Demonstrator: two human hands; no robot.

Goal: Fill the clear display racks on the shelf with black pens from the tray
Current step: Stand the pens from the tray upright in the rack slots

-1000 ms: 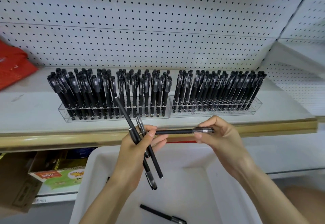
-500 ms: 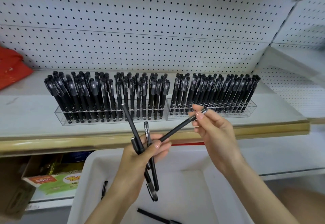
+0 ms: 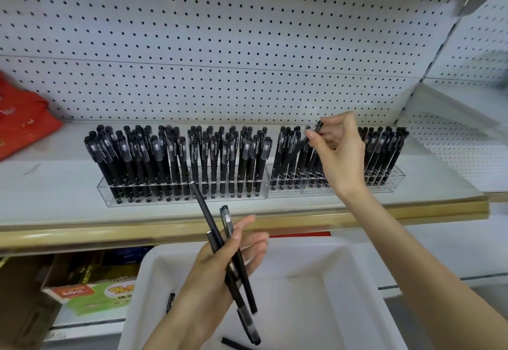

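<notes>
Three pens (image 3: pixel 204 212) in left hand (image 3: pixel 202 278); right hand (image 3: pixel 339 154) pinches fourth pen (image 3: pixel 294 151)

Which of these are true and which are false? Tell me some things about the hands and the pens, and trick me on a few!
1. The right hand pinches one black pen over the right rack. True.
2. The left hand holds nothing. False: it holds a few spare pens.
3. The tray below the hands is white. True.
4. The left rack has no pens in it. False: it is packed with black pens standing up.
5. The red bag lies at the right end of the shelf. False: it lies at the left end.
</notes>
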